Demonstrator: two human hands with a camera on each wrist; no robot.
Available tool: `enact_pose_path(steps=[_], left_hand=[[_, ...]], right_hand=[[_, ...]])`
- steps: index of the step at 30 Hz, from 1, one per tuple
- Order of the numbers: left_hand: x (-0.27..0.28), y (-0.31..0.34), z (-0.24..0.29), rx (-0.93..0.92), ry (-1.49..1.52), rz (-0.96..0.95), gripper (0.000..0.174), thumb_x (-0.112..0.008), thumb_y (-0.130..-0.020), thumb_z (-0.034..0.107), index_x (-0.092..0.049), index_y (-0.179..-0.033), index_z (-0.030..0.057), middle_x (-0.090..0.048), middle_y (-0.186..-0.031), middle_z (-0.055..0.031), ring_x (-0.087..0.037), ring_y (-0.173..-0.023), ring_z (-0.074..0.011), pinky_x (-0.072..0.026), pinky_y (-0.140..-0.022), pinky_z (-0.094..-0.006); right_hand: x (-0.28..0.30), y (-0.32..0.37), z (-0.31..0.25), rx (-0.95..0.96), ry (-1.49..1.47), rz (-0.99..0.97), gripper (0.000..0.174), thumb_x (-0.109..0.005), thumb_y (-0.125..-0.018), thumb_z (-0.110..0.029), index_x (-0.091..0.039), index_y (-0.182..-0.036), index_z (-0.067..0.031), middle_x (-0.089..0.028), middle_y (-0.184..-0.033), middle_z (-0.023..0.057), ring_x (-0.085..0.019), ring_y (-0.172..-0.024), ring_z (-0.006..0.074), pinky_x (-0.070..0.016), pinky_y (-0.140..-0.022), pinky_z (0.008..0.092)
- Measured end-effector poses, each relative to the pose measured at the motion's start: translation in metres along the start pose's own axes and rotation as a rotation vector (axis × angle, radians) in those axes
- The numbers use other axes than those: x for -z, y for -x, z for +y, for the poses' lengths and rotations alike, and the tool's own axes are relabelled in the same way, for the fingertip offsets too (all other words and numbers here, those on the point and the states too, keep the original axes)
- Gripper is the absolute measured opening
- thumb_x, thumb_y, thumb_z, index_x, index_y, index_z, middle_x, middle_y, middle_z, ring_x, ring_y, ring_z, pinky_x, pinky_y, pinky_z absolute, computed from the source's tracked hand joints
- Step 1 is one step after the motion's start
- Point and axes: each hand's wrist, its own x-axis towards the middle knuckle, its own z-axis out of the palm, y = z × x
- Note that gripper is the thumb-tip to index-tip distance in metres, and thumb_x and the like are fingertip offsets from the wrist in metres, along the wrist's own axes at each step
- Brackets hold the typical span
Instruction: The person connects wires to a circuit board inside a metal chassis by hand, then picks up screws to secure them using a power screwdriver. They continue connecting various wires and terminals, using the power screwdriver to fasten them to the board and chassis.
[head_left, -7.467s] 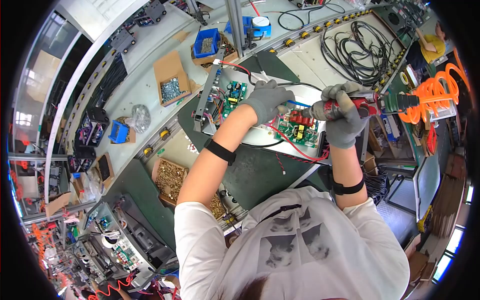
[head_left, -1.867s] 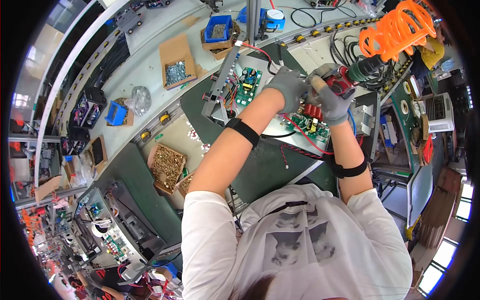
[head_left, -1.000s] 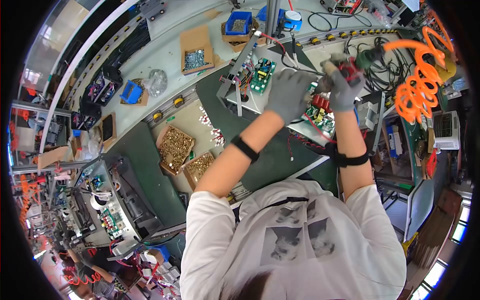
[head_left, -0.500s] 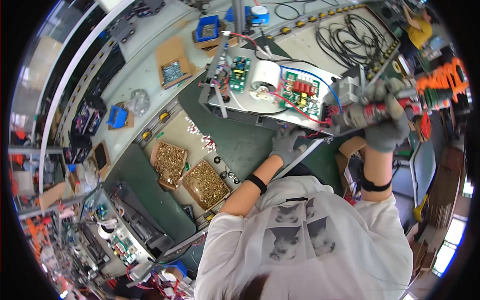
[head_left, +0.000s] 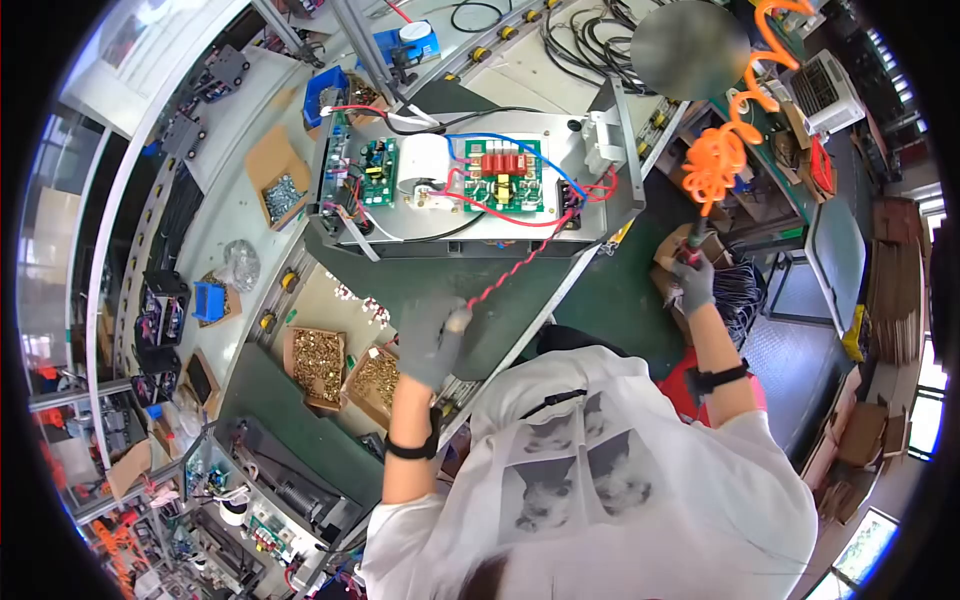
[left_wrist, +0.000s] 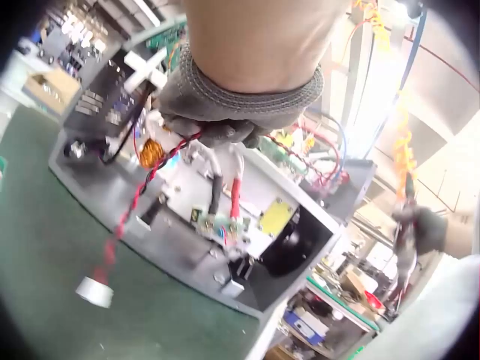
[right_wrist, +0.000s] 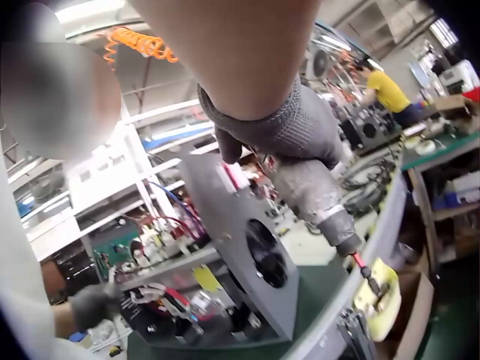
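The left glove point(head_left: 430, 338) and right glove point(head_left: 696, 284) are grey, the straps point(head_left: 412, 450) black. The twisted wire point(left_wrist: 129, 214) spirals red and black to a white plug point(left_wrist: 95, 292). The drill point(right_wrist: 306, 189) is silvery grey, the coiled hose point(head_left: 714, 165) orange, the mat point(head_left: 365, 270) dark green, and the white shirt point(head_left: 690, 480) has grey printed panels.

Matt metal chassis point(left_wrist: 180, 251), rough knitted glove point(left_wrist: 251, 101), glossy plastic hose point(head_left: 714, 165).
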Motion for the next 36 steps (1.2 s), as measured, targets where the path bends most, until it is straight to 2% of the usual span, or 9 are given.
enact_pose_path(steps=[5,8,11,15,17,20,25,30,36], left_hand=[[0.038,-0.049,0.087,-0.443,-0.076,-0.308,0.016,-0.061,-0.083,0.025,-0.066,-0.086,0.0097,-0.063,-0.082,-0.0085,-0.058,-0.074,-0.0275,-0.0405,-0.069,-0.0379],[0.05,-0.121,0.119,-0.518,-0.274,-0.007,0.016,-0.058,-0.084,0.024,-0.066,-0.087,0.0105,-0.062,-0.079,-0.0067,-0.057,-0.076,-0.027,-0.0387,-0.07,-0.0384],[0.046,-0.206,0.112,-0.563,-0.559,0.191,0.011,-0.057,-0.083,0.021,-0.067,-0.087,0.0163,-0.062,-0.086,-0.0037,-0.058,-0.08,-0.0266,-0.0389,-0.07,-0.0398],[0.001,-0.254,0.038,-0.436,-0.671,0.06,0.015,-0.055,-0.083,0.017,-0.066,-0.093,0.0194,-0.061,-0.109,-0.0016,-0.057,-0.103,-0.0254,-0.0428,-0.088,-0.0409],[-0.018,-0.244,0.001,-0.276,-0.779,-0.228,0.027,-0.053,-0.081,0.008,-0.067,-0.1,0.0211,-0.051,-0.13,-0.0006,-0.041,-0.125,-0.0249,-0.0398,-0.097,-0.042],[-0.02,-0.218,0.005,-0.152,-0.681,-0.198,0.031,-0.051,-0.082,0.005,-0.066,-0.103,0.0212,-0.055,-0.125,-0.0035,-0.047,-0.12,-0.0269,-0.0409,-0.096,-0.0421],[-0.004,-0.159,0.066,-0.263,-0.409,0.174,0.026,-0.049,-0.082,0.0,-0.064,-0.102,0.0068,-0.062,-0.103,-0.0149,-0.058,-0.095,-0.0325,-0.0451,-0.085,-0.0396],[-0.035,-0.066,0.061,-0.133,-0.241,0.315,0.018,-0.05,-0.085,0.001,-0.06,-0.1,-0.0001,-0.06,-0.096,-0.0126,-0.056,-0.089,-0.0229,-0.0435,-0.082,-0.0313],[-0.066,-0.005,0.042,0.367,-0.057,0.349,0.022,-0.052,-0.082,0.002,-0.061,-0.101,0.0025,-0.061,-0.093,-0.0095,-0.058,-0.083,-0.0178,-0.0466,-0.074,-0.0281]], right_hand=[[0.003,-0.049,0.052,-0.072,0.045,-0.146,0.045,-0.073,-0.067,0.009,-0.057,-0.108,-0.0009,-0.056,-0.075,0.0024,-0.051,-0.053,0.0114,-0.0407,-0.046,0.0257],[-0.007,-0.077,0.076,-0.104,-0.016,-0.339,0.042,-0.074,-0.067,0.008,-0.057,-0.105,0.0026,-0.059,-0.079,0.0073,-0.056,-0.057,0.0164,-0.0454,-0.052,0.0307],[-0.024,-0.093,0.09,-0.068,0.014,-0.355,0.043,-0.075,-0.065,0.009,-0.057,-0.104,0.0032,-0.061,-0.08,0.0087,-0.057,-0.061,0.0169,-0.0469,-0.054,0.0314],[-0.043,-0.106,0.1,-0.095,0.127,-0.339,0.052,-0.082,-0.062,0.001,-0.058,-0.109,0.0015,-0.062,-0.083,0.0054,-0.057,-0.065,0.0131,-0.0475,-0.056,0.0285],[-0.042,-0.113,0.102,-0.13,0.14,-0.375,0.053,-0.084,-0.061,-0.002,-0.059,-0.108,0.0012,-0.063,-0.085,0.0044,-0.057,-0.065,0.0117,-0.048,-0.057,0.0272],[-0.036,-0.108,0.094,-0.177,0.28,-0.385,0.054,-0.084,-0.061,-0.002,-0.059,-0.109,0.0002,-0.064,-0.085,0.0048,-0.057,-0.065,0.0117,-0.0483,-0.057,0.0268],[-0.009,-0.112,0.116,-0.07,0.361,-0.36,0.049,-0.084,-0.062,-0.004,-0.06,-0.104,-0.0002,-0.064,-0.086,0.0057,-0.059,-0.067,0.0125,-0.0495,-0.057,0.0277],[0.012,-0.116,0.135,-0.151,0.209,-0.338,0.048,-0.084,-0.061,-0.003,-0.06,-0.102,0.0002,-0.065,-0.088,0.0056,-0.061,-0.074,0.0141,-0.0523,-0.066,0.0292],[0.005,-0.112,0.14,-0.086,0.098,-0.323,0.044,-0.08,-0.063,0.002,-0.061,-0.102,0.0004,-0.065,-0.092,0.0052,-0.062,-0.08,0.0145,-0.0516,-0.074,0.0288]])
